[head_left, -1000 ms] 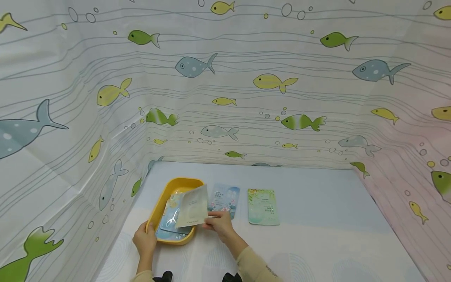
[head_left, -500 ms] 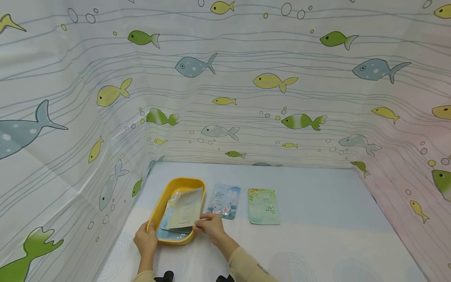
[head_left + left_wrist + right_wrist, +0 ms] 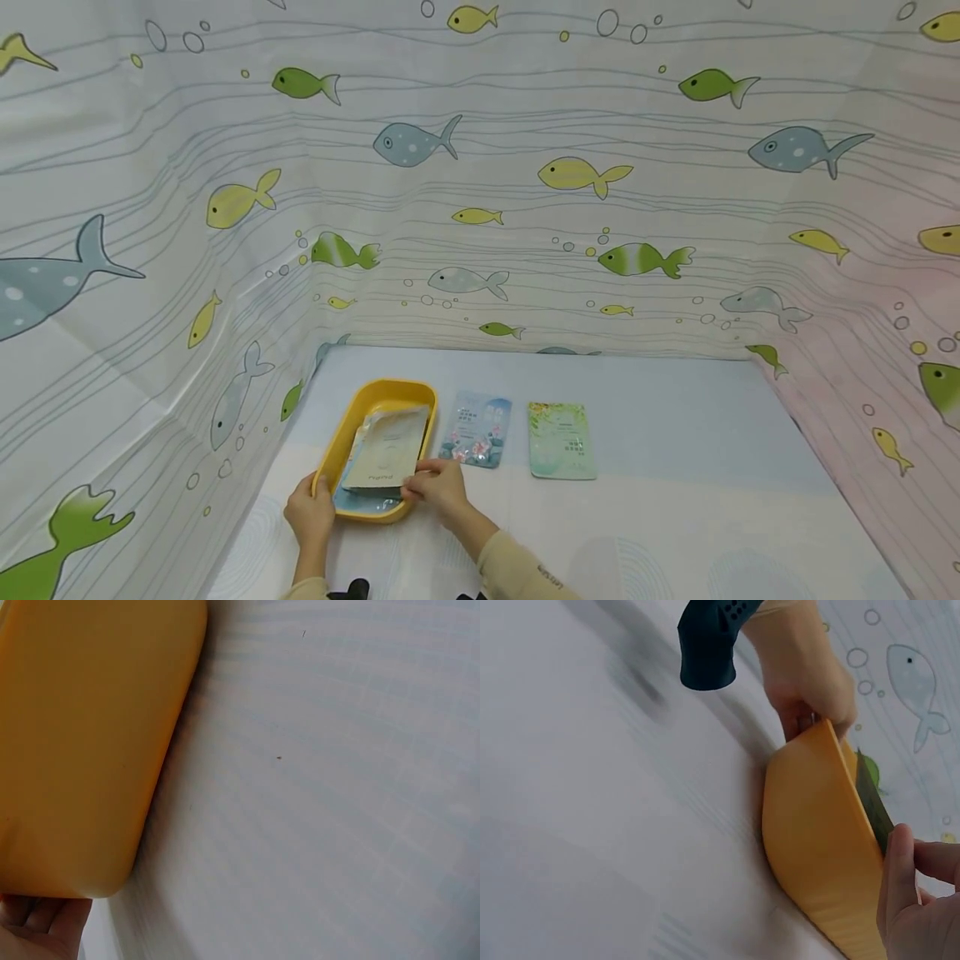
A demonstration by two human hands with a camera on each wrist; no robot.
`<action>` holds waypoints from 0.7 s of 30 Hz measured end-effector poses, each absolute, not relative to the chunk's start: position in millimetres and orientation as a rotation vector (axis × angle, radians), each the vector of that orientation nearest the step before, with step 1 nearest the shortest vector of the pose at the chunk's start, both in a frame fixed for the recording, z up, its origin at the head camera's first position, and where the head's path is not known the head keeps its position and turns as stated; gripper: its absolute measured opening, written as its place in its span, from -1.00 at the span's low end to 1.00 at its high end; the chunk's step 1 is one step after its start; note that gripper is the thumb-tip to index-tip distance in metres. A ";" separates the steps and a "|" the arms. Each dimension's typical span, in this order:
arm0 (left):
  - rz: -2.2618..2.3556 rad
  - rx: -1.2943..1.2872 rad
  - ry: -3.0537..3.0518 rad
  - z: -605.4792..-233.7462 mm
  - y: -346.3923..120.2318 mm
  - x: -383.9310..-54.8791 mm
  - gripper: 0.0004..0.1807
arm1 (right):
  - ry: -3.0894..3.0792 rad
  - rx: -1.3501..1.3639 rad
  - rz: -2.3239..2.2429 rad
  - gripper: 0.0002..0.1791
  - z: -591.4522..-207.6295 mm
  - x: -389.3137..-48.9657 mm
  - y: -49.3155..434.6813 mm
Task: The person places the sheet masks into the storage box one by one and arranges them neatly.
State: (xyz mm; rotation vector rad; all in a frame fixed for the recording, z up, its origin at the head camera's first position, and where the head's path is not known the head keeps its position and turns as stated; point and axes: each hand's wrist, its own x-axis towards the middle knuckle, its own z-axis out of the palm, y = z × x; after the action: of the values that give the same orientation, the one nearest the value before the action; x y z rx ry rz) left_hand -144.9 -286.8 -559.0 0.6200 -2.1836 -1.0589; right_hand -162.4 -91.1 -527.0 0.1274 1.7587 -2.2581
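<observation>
A yellow plastic tray (image 3: 337,443) stands at the left of the table with flat packets inside. My left hand (image 3: 309,510) grips its near-left rim; the left wrist view has those fingers (image 3: 66,919) against the tray's end. Between thumb and fingers, my right hand (image 3: 444,490) pinches the near-right corner of a cream packet (image 3: 388,448). That packet lies slightly raised over blue packets (image 3: 362,502), which it mostly covers. From the right wrist, the packet's shadowed edge (image 3: 873,799) shows just above the tray's rim, beside my right thumb (image 3: 900,855).
Right of the tray lies a blue packet with pink flowers (image 3: 477,429). Farther right is a green packet (image 3: 562,440). A fish-print curtain (image 3: 525,250) encloses the table (image 3: 675,517) at the back and both sides.
My right hand has moved left and slightly toward me, bringing the cream packet down from the tray's right rim to lie lower inside it. My left hand stays on the rim.
</observation>
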 end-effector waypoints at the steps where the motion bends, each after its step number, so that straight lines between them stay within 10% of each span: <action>1: -1.059 0.621 -2.185 -559.0 -286.9 -144.5 -0.76 | 1.764 0.119 -2.257 -0.74 -527.3 -161.6 -91.7; 21: -1.062 0.615 -2.194 -558.3 -287.7 -141.9 -0.76 | 1.979 0.053 -2.158 -0.78 -526.7 -154.8 -95.1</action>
State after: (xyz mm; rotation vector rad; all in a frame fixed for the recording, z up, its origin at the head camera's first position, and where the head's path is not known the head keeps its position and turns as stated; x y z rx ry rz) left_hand -141.9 -287.7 -558.3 0.6150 -2.1944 -1.0621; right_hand -154.8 -95.1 -526.7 0.0527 1.9791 -2.1578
